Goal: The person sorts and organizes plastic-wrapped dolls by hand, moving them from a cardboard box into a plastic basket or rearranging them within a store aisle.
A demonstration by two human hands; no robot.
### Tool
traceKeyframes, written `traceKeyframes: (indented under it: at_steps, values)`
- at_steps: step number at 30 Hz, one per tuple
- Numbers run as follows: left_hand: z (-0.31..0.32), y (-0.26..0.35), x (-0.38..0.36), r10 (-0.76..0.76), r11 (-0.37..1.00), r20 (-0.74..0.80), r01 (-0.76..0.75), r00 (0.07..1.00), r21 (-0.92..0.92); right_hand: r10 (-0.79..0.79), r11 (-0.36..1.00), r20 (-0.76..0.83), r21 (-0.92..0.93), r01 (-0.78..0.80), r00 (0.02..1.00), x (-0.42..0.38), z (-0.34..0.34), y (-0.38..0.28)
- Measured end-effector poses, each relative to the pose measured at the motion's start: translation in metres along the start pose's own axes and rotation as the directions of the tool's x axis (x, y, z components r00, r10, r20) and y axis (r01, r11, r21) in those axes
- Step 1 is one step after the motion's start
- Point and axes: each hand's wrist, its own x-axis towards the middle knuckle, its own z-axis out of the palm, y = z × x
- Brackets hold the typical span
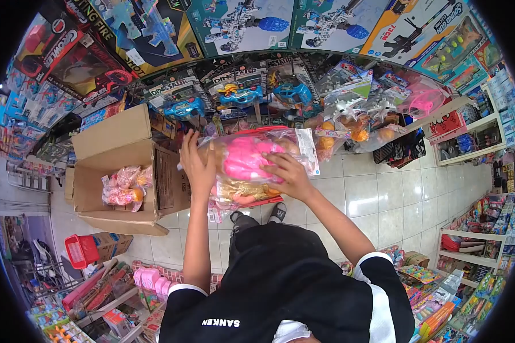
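Clear plastic bags with pink and gold toys, seemingly dolls, lie stacked in front of me. On top is a bagged toy in bright pink (243, 159), with a white label card (308, 150) at its right end. My left hand (199, 168) grips the left end of this bag, thumb on the near side. Across its right half lies my right hand (290, 174), fingers bent over the plastic. A gold-coloured bagged toy (243, 190) sits beneath, nearer my body. Red edges show around the stack; what supports it is mostly hidden.
An open cardboard box (111, 216) stands at left with several bagged pink toys (126, 186) inside. Behind the stack hang dinosaur toy packs (234, 94). A red plastic basket (81, 251) sits at lower left. Shelves (469, 251) line the right side, above tiled floor (377, 197).
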Motion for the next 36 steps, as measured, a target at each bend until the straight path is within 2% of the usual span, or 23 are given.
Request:
traceKeyframes:
  at_steps: [1, 2, 3, 5, 6, 7, 8, 12, 20, 24, 34, 36]
  values:
    - [0.000, -0.008, -0.003, 0.058, 0.990, 0.020, -0.061, 0.998, 0.128, 0.010, 1.000, 0.069, 0.013, -0.011, 0.998, -0.008, 0.001, 0.003]
    - [0.003, -0.015, -0.008, 0.114, 0.960, 0.048, -0.123, 0.992, 0.253, 0.011, 1.000, 0.070, 0.014, -0.012, 0.997, -0.013, 0.002, 0.005]
    - [0.010, -0.025, -0.017, 0.114, 0.960, 0.048, -0.123, 0.992, 0.253, 0.071, 0.997, 0.109, -0.018, -0.070, 0.991, -0.016, 0.002, 0.005]
    - [0.025, -0.043, -0.035, -0.013, 0.956, 0.181, -0.041, 0.983, 0.290, 0.131, 0.991, 0.143, -0.051, -0.124, 0.981, -0.018, 0.005, 0.003]
    - [0.025, -0.041, -0.039, -0.013, 0.956, 0.183, -0.041, 0.983, 0.291, 0.139, 0.984, 0.152, -0.129, -0.119, 0.979, -0.019, 0.009, 0.000]
    - [0.029, -0.037, -0.044, -0.034, 0.971, 0.120, 0.004, 0.992, 0.239, 0.150, 0.972, 0.161, -0.207, -0.115, 0.976, -0.020, 0.012, -0.003]
    - [0.032, -0.033, -0.049, -0.058, 0.982, 0.059, 0.046, 0.997, 0.182, 0.153, 0.971, 0.159, -0.207, -0.119, 0.975, -0.023, 0.016, -0.005]
    - [0.043, -0.035, -0.062, -0.071, 0.972, -0.030, 0.076, 0.997, 0.224, 0.087, 0.957, 0.088, -0.286, -0.058, 0.992, -0.035, 0.034, 0.005]
    - [0.050, -0.044, -0.059, -0.078, 0.982, -0.019, 0.080, 0.997, 0.171, -0.064, 0.905, -0.047, -0.425, 0.038, 0.997, -0.051, 0.066, 0.031]
    - [0.057, -0.046, -0.060, -0.066, 0.981, -0.032, 0.071, 0.997, 0.182, -0.113, 0.882, -0.063, -0.466, 0.071, 0.992, -0.060, 0.078, 0.045]
    - [0.058, -0.048, -0.060, -0.032, 0.983, -0.036, 0.038, 0.999, 0.180, -0.096, 0.868, -0.069, -0.493, 0.050, 0.993, -0.066, 0.081, 0.038]
    - [0.057, -0.049, -0.061, -0.025, 0.980, -0.014, 0.028, 1.000, 0.195, -0.039, 0.892, -0.042, -0.451, 0.016, 0.998, -0.067, 0.078, 0.033]
